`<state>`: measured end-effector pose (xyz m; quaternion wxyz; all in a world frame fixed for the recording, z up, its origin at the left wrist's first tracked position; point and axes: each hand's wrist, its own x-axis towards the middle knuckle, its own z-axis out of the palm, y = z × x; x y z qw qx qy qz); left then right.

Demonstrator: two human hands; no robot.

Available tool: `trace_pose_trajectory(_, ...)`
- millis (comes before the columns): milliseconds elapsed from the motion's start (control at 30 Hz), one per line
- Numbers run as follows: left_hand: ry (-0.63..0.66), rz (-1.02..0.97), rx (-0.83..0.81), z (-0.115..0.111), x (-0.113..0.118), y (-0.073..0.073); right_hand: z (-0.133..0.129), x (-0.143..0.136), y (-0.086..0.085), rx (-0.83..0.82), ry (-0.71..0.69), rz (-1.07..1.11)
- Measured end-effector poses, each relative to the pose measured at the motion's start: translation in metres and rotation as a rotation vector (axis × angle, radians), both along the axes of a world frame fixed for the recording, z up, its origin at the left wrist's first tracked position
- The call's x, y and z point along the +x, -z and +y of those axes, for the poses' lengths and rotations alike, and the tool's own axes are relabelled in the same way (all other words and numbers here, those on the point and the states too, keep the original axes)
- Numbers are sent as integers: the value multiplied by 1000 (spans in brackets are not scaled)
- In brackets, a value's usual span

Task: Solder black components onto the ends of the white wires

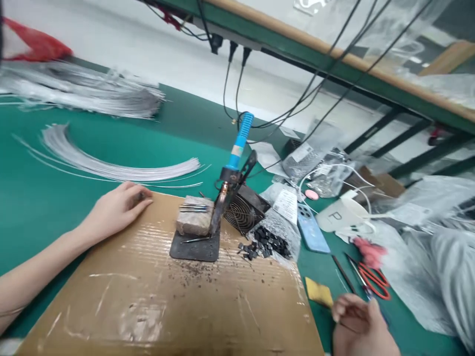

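Observation:
My left hand (pixel 120 210) rests at the top left corner of a brown cardboard sheet (pixel 122 287). Its fingers are curled toward the thumb, and what they hold, if anything, is hidden. My right hand (pixel 361 326) is beyond the sheet's right edge, slightly blurred, its fingers loosely bent and apart from the thumb with nothing visible between them. Close to it lie a yellow sponge (pixel 318 291) and red-handled scissors (pixel 374 279). A blue-handled soldering iron (pixel 240 141) stands in a dark stand (pixel 195 249), beside a block (pixel 196 222) with thin metal pieces on top.
Small black parts (pixel 270 242) spill from a clear bag by a black fan (pixel 245 210). Bundles of pale wires (pixel 122 168) lie at left. A blue phone (pixel 312 230), a white cup (pixel 341 215) and plastic bags crowd the right. Cables hang from the shelf (pixel 315 39).

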<state>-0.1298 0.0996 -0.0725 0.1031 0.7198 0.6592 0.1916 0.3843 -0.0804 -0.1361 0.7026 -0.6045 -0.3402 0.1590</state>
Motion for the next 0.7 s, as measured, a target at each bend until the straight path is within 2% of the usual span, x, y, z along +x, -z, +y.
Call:
trace_pose_trajectory(67,-10,18,-11,1,-1,0,-1,-18,-6,-35,60,-104)
trace_pose_trajectory(100,-13,25,-16,1,-1,0,1,-30,-11,-82,45,-199)
trace_pose_trajectory(167,-16,41,-22,2,-1,0,9,-58,-23,-206,-120,-604)
trace_pose_trajectory(200,-19,48,-22,2,-1,0,15,-71,-29,-196,-231,-774)
trace_pose_trajectory(267,-20,64,-18,3,-1,0,32,-92,-36,-165,-396,-1010)
trace_pose_trajectory(300,-17,70,-16,4,-1,1,42,-99,-38,-176,-427,-1095)
trace_pose_trajectory(500,18,81,-13,2,1,1,97,-103,-30,-229,-442,-1192)
trace_pose_trajectory(700,41,87,-32,-1,3,-3,121,-105,-25,-240,-437,-1222)
